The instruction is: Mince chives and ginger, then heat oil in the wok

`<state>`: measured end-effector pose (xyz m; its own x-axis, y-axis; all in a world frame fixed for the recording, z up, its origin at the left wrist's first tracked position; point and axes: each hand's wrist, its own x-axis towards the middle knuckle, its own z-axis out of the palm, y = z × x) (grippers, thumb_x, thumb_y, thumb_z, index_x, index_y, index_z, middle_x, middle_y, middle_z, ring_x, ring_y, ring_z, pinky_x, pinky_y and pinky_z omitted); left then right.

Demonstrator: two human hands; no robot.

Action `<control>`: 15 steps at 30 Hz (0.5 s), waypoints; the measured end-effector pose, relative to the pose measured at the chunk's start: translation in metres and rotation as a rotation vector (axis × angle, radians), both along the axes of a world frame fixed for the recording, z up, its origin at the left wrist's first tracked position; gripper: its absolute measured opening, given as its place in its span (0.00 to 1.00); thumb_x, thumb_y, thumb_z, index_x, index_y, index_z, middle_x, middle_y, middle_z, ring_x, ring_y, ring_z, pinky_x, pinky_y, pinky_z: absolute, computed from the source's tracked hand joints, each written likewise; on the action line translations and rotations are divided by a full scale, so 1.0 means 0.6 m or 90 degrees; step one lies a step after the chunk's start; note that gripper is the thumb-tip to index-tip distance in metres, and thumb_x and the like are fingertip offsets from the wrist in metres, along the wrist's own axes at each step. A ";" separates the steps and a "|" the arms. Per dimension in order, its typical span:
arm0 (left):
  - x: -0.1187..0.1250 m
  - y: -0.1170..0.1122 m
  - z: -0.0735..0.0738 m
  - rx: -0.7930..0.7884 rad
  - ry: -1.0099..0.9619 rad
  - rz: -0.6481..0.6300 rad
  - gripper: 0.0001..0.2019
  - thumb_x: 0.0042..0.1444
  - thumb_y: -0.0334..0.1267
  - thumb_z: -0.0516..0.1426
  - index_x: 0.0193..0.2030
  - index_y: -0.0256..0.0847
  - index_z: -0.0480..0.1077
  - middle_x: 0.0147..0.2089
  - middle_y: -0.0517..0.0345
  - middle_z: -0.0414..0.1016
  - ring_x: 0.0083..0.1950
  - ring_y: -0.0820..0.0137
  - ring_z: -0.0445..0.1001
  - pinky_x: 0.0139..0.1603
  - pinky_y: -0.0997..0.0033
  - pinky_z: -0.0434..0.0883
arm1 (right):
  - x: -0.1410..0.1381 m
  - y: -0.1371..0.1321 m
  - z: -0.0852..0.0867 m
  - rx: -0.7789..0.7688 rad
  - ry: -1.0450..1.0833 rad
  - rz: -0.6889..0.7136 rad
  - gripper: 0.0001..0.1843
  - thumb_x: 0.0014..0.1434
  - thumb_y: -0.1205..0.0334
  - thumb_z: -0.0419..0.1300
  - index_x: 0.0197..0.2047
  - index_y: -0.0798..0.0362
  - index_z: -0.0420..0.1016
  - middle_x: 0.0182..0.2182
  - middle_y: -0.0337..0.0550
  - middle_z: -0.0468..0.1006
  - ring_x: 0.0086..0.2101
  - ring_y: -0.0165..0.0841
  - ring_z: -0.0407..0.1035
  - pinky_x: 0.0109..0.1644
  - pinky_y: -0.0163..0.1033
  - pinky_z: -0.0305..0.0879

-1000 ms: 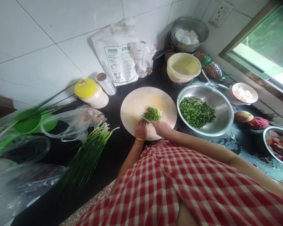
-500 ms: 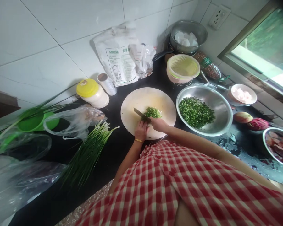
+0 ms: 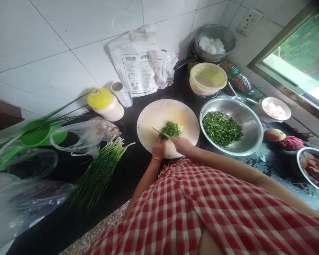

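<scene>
On the round pale cutting board lies a small heap of finely chopped greens. My right hand is closed around the handle of a knife, whose blade points up and left across the board, at the near-left edge of the heap. Close against the near side of the blade, my left hand rests on the board with its fingers bent together; what lies under them is hidden. To the right stands a steel bowl with many more chopped greens inside.
Left of the board lies a bunch of spring onions beside a clear plastic bag. Behind stand a yellow-lidded jar, a white package and a yellow colander. At right are a dragon fruit and a bowl of meat.
The knife blade has shifted slightly down and looks tilted differently, showing a narrower face. Both hands stay at nearly the same place on the board. The whole view has moved a little.
</scene>
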<state>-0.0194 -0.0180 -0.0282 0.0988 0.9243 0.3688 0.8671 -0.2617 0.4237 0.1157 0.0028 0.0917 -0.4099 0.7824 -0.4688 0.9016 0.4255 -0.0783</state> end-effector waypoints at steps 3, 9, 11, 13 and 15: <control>0.000 0.001 -0.007 -0.005 -0.008 0.004 0.11 0.61 0.34 0.47 0.42 0.38 0.71 0.44 0.48 0.73 0.50 0.64 0.69 0.50 0.64 0.68 | -0.013 0.006 -0.007 -0.013 0.004 0.005 0.20 0.58 0.72 0.44 0.54 0.56 0.59 0.38 0.51 0.76 0.39 0.40 0.71 0.39 0.40 0.63; -0.001 0.004 -0.015 0.002 -0.012 0.008 0.10 0.59 0.33 0.49 0.42 0.37 0.71 0.40 0.48 0.73 0.47 0.63 0.69 0.48 0.64 0.68 | -0.036 0.019 -0.025 -0.005 0.010 0.030 0.21 0.59 0.72 0.43 0.56 0.58 0.57 0.37 0.52 0.76 0.38 0.40 0.72 0.38 0.39 0.63; -0.001 0.004 -0.014 0.019 -0.024 0.019 0.10 0.60 0.34 0.49 0.40 0.38 0.71 0.39 0.49 0.73 0.46 0.64 0.69 0.47 0.65 0.68 | -0.029 0.022 -0.021 0.007 0.011 0.033 0.19 0.59 0.72 0.44 0.54 0.57 0.59 0.37 0.52 0.76 0.37 0.40 0.72 0.37 0.39 0.63; 0.000 0.004 -0.010 0.038 -0.035 0.032 0.10 0.60 0.34 0.49 0.40 0.39 0.71 0.38 0.51 0.73 0.44 0.65 0.69 0.45 0.66 0.69 | -0.016 0.020 -0.012 0.014 0.007 0.036 0.18 0.58 0.72 0.45 0.52 0.56 0.60 0.36 0.51 0.76 0.36 0.40 0.72 0.37 0.39 0.63; 0.000 0.005 -0.008 0.048 -0.039 0.038 0.09 0.59 0.34 0.49 0.40 0.39 0.70 0.37 0.51 0.73 0.42 0.65 0.69 0.43 0.66 0.69 | -0.006 0.015 -0.004 0.010 0.003 0.040 0.18 0.58 0.72 0.45 0.52 0.55 0.60 0.35 0.50 0.76 0.36 0.39 0.72 0.37 0.39 0.63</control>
<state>-0.0193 -0.0153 -0.0330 0.0189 0.8972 0.4413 0.8550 -0.2433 0.4580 0.1119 0.0119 0.0892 -0.4609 0.7624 -0.4542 0.8725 0.4828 -0.0751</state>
